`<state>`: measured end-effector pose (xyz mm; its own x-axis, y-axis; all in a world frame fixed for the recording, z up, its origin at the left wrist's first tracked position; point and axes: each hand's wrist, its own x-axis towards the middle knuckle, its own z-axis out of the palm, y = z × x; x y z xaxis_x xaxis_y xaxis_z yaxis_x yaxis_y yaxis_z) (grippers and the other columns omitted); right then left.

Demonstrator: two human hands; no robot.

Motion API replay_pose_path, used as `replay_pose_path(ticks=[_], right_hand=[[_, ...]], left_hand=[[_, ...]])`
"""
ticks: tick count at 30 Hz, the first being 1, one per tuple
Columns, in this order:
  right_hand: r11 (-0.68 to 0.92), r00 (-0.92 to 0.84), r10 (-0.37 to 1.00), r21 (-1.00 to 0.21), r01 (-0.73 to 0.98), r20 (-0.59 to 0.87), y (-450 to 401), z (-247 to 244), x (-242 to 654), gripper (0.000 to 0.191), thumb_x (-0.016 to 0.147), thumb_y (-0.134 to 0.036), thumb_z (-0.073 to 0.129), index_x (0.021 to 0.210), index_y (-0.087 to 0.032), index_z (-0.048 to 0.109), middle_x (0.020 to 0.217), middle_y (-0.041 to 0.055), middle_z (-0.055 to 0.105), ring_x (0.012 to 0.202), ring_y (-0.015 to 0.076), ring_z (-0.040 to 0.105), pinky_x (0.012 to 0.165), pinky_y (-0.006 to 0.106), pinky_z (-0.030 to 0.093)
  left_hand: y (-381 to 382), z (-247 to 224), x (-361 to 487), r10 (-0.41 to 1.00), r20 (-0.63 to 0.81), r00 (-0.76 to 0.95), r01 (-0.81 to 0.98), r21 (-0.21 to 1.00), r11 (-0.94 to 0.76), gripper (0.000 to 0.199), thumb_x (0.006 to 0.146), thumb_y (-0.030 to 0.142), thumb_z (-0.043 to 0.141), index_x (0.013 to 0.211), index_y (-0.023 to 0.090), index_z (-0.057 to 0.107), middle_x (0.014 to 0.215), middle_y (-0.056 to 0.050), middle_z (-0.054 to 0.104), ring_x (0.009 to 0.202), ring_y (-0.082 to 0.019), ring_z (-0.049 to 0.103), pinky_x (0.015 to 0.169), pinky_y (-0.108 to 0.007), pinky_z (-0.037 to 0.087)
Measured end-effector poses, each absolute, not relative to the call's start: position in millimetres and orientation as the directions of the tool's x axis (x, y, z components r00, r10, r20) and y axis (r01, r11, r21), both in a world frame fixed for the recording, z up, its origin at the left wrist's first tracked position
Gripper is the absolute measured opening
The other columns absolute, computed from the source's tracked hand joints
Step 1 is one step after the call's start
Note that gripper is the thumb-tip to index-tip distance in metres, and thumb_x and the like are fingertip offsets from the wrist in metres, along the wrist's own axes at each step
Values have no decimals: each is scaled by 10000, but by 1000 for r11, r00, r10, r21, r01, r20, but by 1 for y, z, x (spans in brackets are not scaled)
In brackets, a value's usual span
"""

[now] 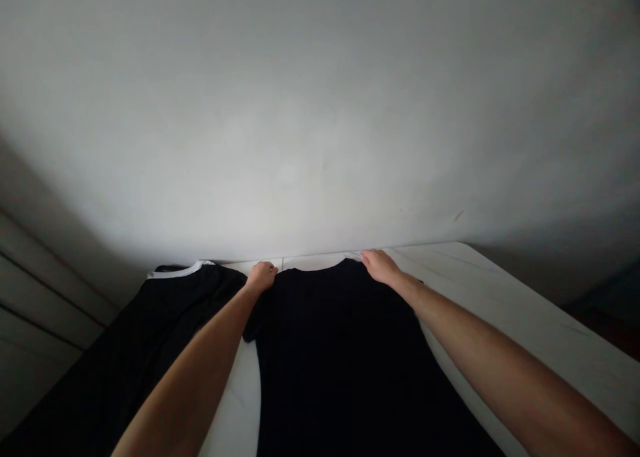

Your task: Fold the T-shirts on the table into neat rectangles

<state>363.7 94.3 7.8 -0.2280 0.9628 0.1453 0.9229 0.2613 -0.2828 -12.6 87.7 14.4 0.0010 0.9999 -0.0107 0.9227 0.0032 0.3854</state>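
A black T-shirt (pixel 340 357) lies spread flat on the white table (pixel 505 304), its far edge towards the wall. My left hand (pixel 261 277) is curled on the shirt's shoulder at the far left corner, gripping the fabric. My right hand (pixel 380 267) rests at the far edge to the right of the neck, its fingers pinching the cloth. A second black garment with a white collar (pixel 150 324) lies to the left, just beyond my left forearm, and its lower part runs out of view.
The table's far edge meets a pale grey wall (pixel 320 124), and a thin seam (pixel 283 264) crosses the tabletop near it. Grey panelling (pixel 40 297) stands at the lower left. The table's right corner (pixel 463 244) falls away into dark floor.
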Motion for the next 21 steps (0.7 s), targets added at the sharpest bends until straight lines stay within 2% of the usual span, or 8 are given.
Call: replay_pose_path(ticks=[2,4,6,8,11,14,17,21], right_hand=[[220,-197,974,-265,939,111,113,2,367,321,999,-252,433,987,-164,742,1052,156,752,1010,247,671,900,341,472],[204,-187,979,-279,938,87,123,-4,368,285,977,-290,491,921,-178,747,963,119,765,911,219,678,821,305,473],[212,-213,976,-339,917,36,129,-9,371,203,913,-323,591,876,-189,738,891,74,760,825,195,665,745,284,460],[223,-251,968,-436,872,-7,133,-12,379,169,849,-347,653,828,-190,712,833,42,737,763,181,637,690,277,441],[237,-260,965,-565,790,40,137,-13,396,202,838,-387,625,811,-189,653,781,18,689,721,165,585,652,267,419],[246,-232,967,-616,748,104,139,-16,408,188,808,-382,627,804,-196,598,760,4,652,709,156,555,642,258,413],[250,-208,968,-617,746,141,141,-20,410,197,781,-384,661,783,-205,577,747,-2,645,709,159,568,648,258,422],[214,-135,974,-555,804,180,143,-24,404,222,778,-401,715,872,-216,636,801,12,701,744,176,619,680,268,444]], left_hand=[[101,10,-6,997,-59,49,911,413,-21,199,822,314,583,739,175,699,800,-96,725,901,-255,671,797,-329,476],[109,8,-6,986,-119,118,887,459,-51,154,750,329,660,701,185,684,688,-39,683,766,-212,649,693,-294,465],[114,8,-10,968,-162,191,852,518,-81,183,732,365,674,711,184,669,635,1,639,661,-167,599,612,-267,437],[118,9,-14,956,-167,242,811,575,-105,255,790,433,611,790,182,656,639,21,611,620,-138,556,575,-248,415],[127,9,-19,958,-133,255,772,625,-119,302,837,470,542,933,191,607,688,38,597,616,-118,525,566,-231,405],[134,7,-20,970,-84,229,773,621,-128,259,793,407,603,942,198,564,734,38,599,632,-115,526,582,-231,416],[139,3,-17,979,-18,202,802,577,-155,207,760,302,640,924,202,564,759,26,616,663,-133,555,620,-251,438],[137,5,-7,984,77,163,855,486,-179,208,760,241,668,953,207,601,816,-4,651,758,-179,613,738,-306,484]])
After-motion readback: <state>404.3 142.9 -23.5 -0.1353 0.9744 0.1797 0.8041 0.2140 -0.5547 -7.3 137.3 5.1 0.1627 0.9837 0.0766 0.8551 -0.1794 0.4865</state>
